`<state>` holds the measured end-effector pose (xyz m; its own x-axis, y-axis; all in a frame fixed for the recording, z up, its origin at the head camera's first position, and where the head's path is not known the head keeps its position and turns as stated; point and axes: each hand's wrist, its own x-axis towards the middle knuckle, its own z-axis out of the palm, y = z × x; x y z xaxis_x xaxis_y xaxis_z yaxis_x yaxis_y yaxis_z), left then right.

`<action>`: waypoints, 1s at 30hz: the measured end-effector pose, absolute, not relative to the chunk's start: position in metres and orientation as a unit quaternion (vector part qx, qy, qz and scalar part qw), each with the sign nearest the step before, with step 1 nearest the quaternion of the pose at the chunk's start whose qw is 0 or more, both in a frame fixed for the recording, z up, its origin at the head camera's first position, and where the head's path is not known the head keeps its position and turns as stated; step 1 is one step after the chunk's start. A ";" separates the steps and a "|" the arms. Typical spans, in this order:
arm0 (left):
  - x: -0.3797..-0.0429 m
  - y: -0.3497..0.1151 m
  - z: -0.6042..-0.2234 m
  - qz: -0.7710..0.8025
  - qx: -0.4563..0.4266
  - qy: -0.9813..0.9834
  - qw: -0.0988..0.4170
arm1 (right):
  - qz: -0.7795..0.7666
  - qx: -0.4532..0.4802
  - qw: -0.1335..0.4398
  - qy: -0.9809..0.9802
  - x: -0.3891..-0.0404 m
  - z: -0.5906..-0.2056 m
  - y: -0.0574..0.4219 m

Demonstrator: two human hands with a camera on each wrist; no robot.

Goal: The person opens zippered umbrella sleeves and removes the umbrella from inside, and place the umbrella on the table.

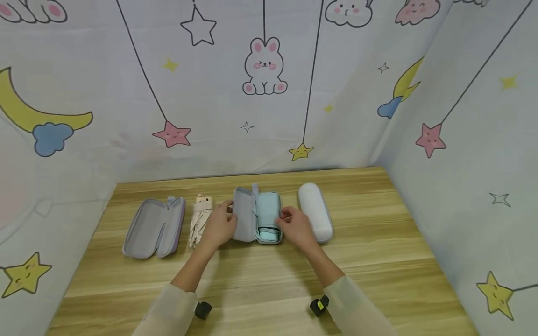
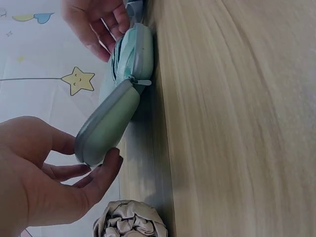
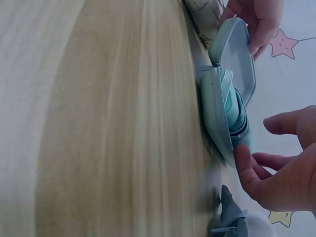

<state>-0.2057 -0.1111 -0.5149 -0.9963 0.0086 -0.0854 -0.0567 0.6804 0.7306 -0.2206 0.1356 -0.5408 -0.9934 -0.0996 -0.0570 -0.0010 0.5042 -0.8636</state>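
Observation:
A zip case (image 1: 244,215) with a pale green shell and grey lining lies unzipped in the middle of the table, its lid swung to the left. In its right half sits a folded mint-green umbrella (image 1: 268,209). My left hand (image 1: 220,225) holds the lid's outer edge between thumb and fingers, as the left wrist view shows on the lid (image 2: 106,129). My right hand (image 1: 296,226) is at the case's right side. In the right wrist view its fingertips touch the rim beside the umbrella (image 3: 238,118), with the thumb held apart.
Left of the case lies a beige folded umbrella (image 1: 201,220). Farther left, a lavender zip case (image 1: 145,228) lies unzipped with its grey lining showing. A white rounded case (image 1: 315,212) lies just right of my right hand. A patterned curtain (image 1: 218,154) hangs behind the table.

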 end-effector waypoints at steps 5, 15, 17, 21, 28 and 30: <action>-0.208 -0.114 -0.516 0.434 -0.022 0.899 0.059 | -0.473 -0.025 0.072 0.877 -0.227 -0.534 0.133; -0.209 -0.114 -0.518 0.431 -0.027 0.900 0.056 | -0.355 -0.074 0.100 0.927 -0.242 -0.526 0.123; -0.209 -0.114 -0.518 0.431 -0.026 0.900 0.057 | -0.341 -0.078 0.099 0.932 -0.243 -0.524 0.119; -0.209 -0.114 -0.517 0.429 -0.024 0.901 0.057 | -0.319 -0.090 0.106 0.937 -0.243 -0.522 0.114; -0.207 -0.115 -0.519 0.423 -0.028 0.904 0.059 | -0.314 -0.105 0.093 0.939 -0.240 -0.526 0.111; -0.207 -0.115 -0.519 0.421 -0.028 0.905 0.057 | -0.321 -0.100 0.084 0.938 -0.239 -0.528 0.110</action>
